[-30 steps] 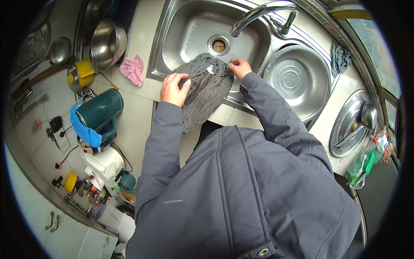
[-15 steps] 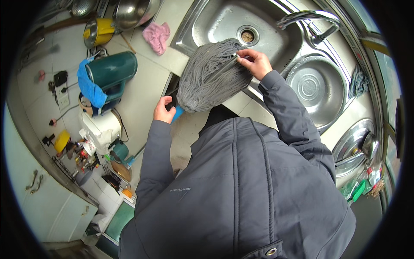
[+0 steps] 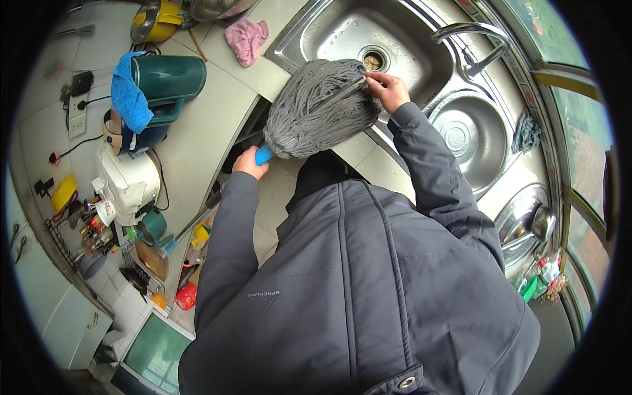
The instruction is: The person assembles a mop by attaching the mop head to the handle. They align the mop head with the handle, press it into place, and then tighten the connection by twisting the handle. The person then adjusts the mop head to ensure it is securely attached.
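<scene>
A grey string mop head [image 3: 316, 112] hangs over the counter's front edge beside the sink, its strands bunched together. My left hand [image 3: 250, 163] is closed round the mop's blue handle collar [image 3: 263, 155], at the lower left of the strands. At the far right end of the strands, my right hand [image 3: 390, 91] pinches the tip of a flat grey strip [image 3: 339, 94] that lies along the top of the mop head. What the strip is made of, I cannot tell.
Beyond the mop head is a steel sink basin [image 3: 329, 39] with a drain [image 3: 373, 60]; a chrome tap [image 3: 474, 33] and round basin [image 3: 471, 141] stand to the right. A pink cloth [image 3: 246, 41], green kettle [image 3: 168, 79] and white appliance [image 3: 128, 187] are on the left counter.
My left hand has closed round the blue collar; its fingers were apart before. The mop head has shifted slightly left, and my right hand still pinches the strip. The whole view has turned a little.
</scene>
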A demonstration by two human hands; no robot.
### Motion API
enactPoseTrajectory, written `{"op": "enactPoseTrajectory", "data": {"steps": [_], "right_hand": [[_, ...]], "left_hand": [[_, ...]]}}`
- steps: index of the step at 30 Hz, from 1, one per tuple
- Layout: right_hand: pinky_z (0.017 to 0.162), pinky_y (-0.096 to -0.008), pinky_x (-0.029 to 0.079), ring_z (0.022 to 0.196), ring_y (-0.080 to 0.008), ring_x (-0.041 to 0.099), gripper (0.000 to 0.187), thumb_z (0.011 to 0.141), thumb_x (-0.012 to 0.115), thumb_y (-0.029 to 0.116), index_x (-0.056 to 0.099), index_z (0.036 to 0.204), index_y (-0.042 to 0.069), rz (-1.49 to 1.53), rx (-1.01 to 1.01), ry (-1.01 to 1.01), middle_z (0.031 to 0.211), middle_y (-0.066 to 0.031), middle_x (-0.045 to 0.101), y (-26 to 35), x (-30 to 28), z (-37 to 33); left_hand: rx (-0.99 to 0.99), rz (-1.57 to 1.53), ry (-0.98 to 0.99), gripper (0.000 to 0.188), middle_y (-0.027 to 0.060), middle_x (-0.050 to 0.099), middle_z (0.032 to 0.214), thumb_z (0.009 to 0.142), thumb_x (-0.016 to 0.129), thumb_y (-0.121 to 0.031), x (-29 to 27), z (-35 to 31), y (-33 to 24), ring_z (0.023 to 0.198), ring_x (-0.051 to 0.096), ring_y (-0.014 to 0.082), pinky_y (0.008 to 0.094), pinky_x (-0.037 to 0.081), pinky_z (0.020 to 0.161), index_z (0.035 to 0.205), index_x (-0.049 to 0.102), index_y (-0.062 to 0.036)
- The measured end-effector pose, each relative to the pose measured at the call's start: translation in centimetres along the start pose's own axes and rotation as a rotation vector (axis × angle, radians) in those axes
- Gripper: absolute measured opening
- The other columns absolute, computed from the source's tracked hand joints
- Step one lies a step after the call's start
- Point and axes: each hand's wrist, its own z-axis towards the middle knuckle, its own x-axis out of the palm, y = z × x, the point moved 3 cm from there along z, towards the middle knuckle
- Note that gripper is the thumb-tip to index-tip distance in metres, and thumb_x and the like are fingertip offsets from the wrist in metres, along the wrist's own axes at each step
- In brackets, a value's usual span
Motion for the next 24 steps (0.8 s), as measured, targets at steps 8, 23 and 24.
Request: {"op": "enactPoseTrajectory", "data": {"steps": [8,23,24], "right_hand": [[0.078,-0.0282,0.054,0.086,-0.0131,0.066,0.031,0.098,0.069,0.015,0.066,0.125,0.001,0.038,0.053,-0.133,0.103,-0.0063,0.072,0.1,1.7,-1.0],[0.100,-0.0372,0.051,0.115,-0.0272,0.066,0.077,0.092,0.075,0.044,0.049,0.142,-0.008,-0.253,-0.174,-0.248,0.124,-0.0235,0.067,-0.5,4.8,-4.2],[0.099,-0.0373,0.051,0.114,-0.0273,0.067,0.077,0.091,0.076,0.044,0.049,0.142,-0.007,-0.249,-0.170,-0.284,0.123,-0.0232,0.068,-0.5,5.1,-4.7]], "left_hand": [[0.115,-0.040,0.061,0.048,0.0201,0.070,0.101,0.072,0.082,-0.036,-0.5,0.5,-0.6,0.096,0.066,0.0433,0.0520,0.054,0.081,0.104,0.061,-0.0071],[0.123,0.007,0.112,0.043,0.0221,0.071,0.094,0.077,0.073,-0.038,-4.8,-1.3,-3.8,0.091,0.068,0.0437,0.0520,0.054,0.079,0.103,0.060,-0.0050],[0.116,0.020,0.128,0.044,0.0225,0.071,0.094,0.077,0.073,-0.038,-5.2,-1.5,-4.3,0.091,0.068,0.0436,0.0519,0.054,0.079,0.102,0.060,-0.0045]]}}
